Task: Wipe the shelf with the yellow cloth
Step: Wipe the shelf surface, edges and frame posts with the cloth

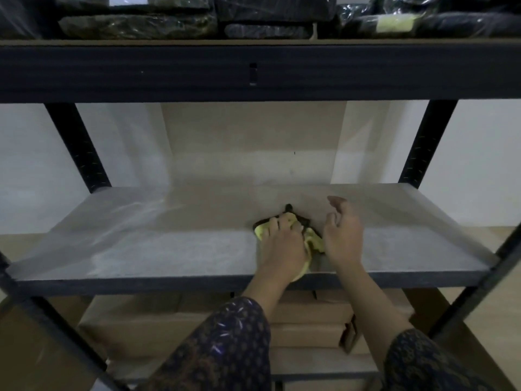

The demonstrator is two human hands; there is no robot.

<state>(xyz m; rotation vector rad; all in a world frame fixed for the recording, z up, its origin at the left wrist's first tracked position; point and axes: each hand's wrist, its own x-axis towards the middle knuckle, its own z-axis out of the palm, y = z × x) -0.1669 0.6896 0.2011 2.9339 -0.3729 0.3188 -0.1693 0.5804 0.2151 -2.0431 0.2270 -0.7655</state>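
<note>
The yellow cloth (pixel 313 241) lies bunched on the grey shelf board (pixel 158 244), just right of its middle, near the front edge. My left hand (pixel 279 244) lies on top of the cloth with its fingers curled into the folds, and it hides most of the fabric. My right hand (pixel 342 232) hovers just to the right of the cloth, fingers loosely bent and holding nothing. Dark edges of the cloth stick out behind my left hand.
Black metal uprights (pixel 79 148) (pixel 425 142) frame the shelf, and a black beam (pixel 253 71) crosses above. Dark plastic-wrapped packs (pixel 141 21) fill the upper shelf. Cardboard boxes (pixel 307 320) sit stacked on the level below.
</note>
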